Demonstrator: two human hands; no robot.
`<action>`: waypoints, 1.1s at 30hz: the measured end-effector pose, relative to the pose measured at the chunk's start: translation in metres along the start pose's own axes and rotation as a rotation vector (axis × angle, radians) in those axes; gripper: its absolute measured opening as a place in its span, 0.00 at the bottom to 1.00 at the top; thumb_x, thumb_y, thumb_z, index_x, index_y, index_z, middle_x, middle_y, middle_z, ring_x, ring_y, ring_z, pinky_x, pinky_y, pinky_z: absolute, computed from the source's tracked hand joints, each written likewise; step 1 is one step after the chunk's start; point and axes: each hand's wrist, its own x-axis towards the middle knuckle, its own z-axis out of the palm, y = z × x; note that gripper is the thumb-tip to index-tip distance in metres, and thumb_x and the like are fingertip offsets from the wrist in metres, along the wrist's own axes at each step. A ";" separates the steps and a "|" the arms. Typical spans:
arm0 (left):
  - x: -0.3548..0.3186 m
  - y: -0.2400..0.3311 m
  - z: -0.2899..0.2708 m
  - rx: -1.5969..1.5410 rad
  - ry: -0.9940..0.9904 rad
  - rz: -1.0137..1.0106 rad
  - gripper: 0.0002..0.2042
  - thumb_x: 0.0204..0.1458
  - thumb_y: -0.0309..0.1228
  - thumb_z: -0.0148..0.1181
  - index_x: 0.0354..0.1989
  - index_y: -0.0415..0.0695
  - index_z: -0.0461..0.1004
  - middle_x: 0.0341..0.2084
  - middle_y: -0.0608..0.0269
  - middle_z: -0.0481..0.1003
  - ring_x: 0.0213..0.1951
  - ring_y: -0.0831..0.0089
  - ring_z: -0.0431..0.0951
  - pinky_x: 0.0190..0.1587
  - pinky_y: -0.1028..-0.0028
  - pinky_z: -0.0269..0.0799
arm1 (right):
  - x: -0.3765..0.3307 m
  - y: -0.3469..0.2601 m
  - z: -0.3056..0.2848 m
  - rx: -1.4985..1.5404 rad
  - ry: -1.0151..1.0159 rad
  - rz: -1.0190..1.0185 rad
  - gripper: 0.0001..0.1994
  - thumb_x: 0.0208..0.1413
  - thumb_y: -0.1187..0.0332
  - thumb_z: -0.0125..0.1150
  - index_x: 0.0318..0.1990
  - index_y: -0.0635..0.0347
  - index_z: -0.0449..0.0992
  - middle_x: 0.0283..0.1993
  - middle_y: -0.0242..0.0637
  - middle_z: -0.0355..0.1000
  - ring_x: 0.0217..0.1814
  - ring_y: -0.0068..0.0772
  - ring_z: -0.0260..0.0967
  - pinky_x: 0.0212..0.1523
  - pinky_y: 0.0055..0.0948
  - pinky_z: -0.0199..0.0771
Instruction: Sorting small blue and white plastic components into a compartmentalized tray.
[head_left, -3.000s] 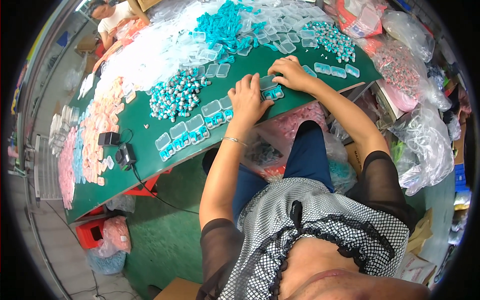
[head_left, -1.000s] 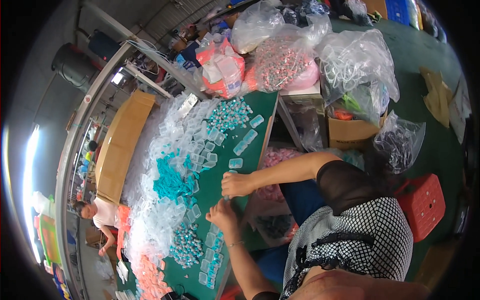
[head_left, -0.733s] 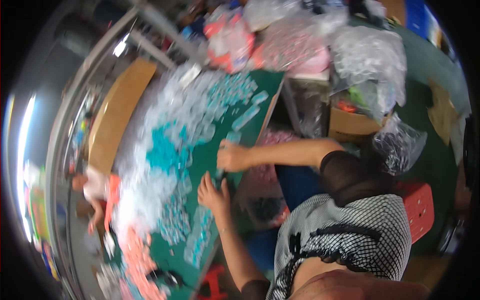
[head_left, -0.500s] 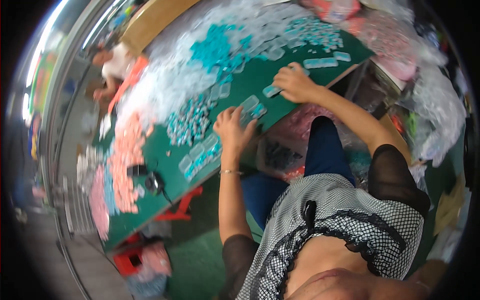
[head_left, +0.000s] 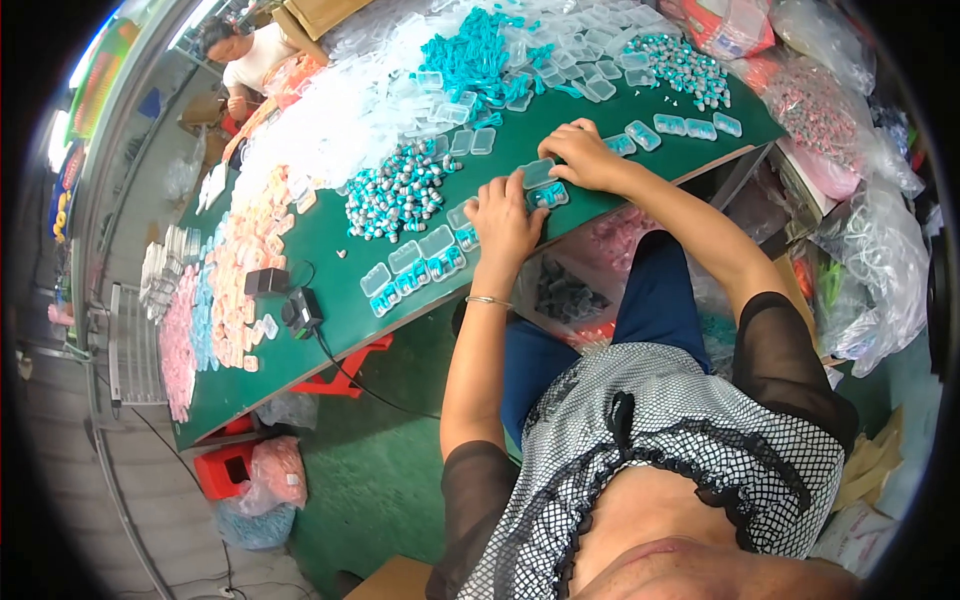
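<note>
My left hand (head_left: 503, 222) lies over a row of open clear plastic cases (head_left: 405, 258) packed with small teal pieces, partly covering some. Its fingers are spread, with index finger and thumb against one open case (head_left: 537, 174) at the row's right end. On the far right side of that case, my right hand (head_left: 588, 158) curls its fingers at the lid edge; its thumb is close to the base with teal pieces (head_left: 548, 195). Right of it, several closed filled cases (head_left: 700, 129) line the table edge.
Beyond my hands lie piles of teal-and-silver pieces (head_left: 400, 190), teal parts (head_left: 480, 55) and clear cases (head_left: 330, 130). Peach cases (head_left: 250, 250) and a black device (head_left: 300, 313) with a cable lie on the left. Another person (head_left: 262, 58) sits across the green table (head_left: 330, 280).
My right hand has let go of a closed case, which now sits in the row on the right, and has come to the open case. The head view has shifted and is sharper.
</note>
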 end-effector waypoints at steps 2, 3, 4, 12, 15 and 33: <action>0.005 0.003 -0.001 -0.020 0.026 0.011 0.31 0.38 0.38 0.70 0.53 0.45 0.68 0.45 0.60 0.73 0.50 0.60 0.68 0.48 0.57 0.57 | -0.007 0.005 -0.002 0.032 0.075 -0.064 0.11 0.44 0.68 0.65 0.36 0.55 0.72 0.36 0.33 0.71 0.46 0.36 0.67 0.54 0.43 0.55; 0.007 0.004 0.000 -0.036 0.054 0.025 0.33 0.38 0.37 0.70 0.56 0.45 0.66 0.46 0.59 0.72 0.51 0.60 0.67 0.48 0.56 0.56 | -0.011 0.006 -0.003 0.114 0.095 -0.117 0.12 0.43 0.68 0.66 0.37 0.55 0.72 0.36 0.33 0.71 0.46 0.37 0.67 0.54 0.41 0.56; 0.008 0.003 0.001 -0.038 0.052 0.023 0.33 0.38 0.37 0.70 0.56 0.45 0.66 0.46 0.59 0.72 0.51 0.60 0.67 0.48 0.56 0.56 | -0.015 0.006 -0.004 0.197 0.116 -0.171 0.13 0.42 0.67 0.66 0.38 0.55 0.73 0.36 0.34 0.71 0.46 0.38 0.67 0.54 0.40 0.57; 0.020 -0.003 0.005 -0.029 0.005 0.188 0.14 0.42 0.33 0.66 0.39 0.46 0.77 0.35 0.66 0.77 0.43 0.65 0.73 0.45 0.60 0.57 | -0.039 -0.008 0.005 -0.019 0.208 -0.286 0.20 0.40 0.68 0.67 0.45 0.55 0.72 0.44 0.37 0.69 0.51 0.41 0.65 0.55 0.41 0.58; 0.024 -0.002 0.010 -0.036 0.033 0.230 0.11 0.41 0.34 0.66 0.35 0.47 0.78 0.31 0.68 0.77 0.41 0.67 0.73 0.44 0.60 0.58 | -0.039 -0.003 0.015 -0.034 0.314 -0.247 0.18 0.41 0.69 0.66 0.44 0.56 0.72 0.41 0.37 0.69 0.49 0.41 0.65 0.54 0.41 0.58; -0.016 -0.030 -0.035 0.052 -0.061 0.022 0.25 0.36 0.44 0.69 0.45 0.49 0.76 0.43 0.62 0.72 0.50 0.61 0.67 0.49 0.59 0.56 | -0.012 -0.009 0.000 -0.119 0.288 -0.201 0.16 0.39 0.72 0.59 0.41 0.52 0.75 0.43 0.32 0.70 0.52 0.35 0.64 0.58 0.48 0.51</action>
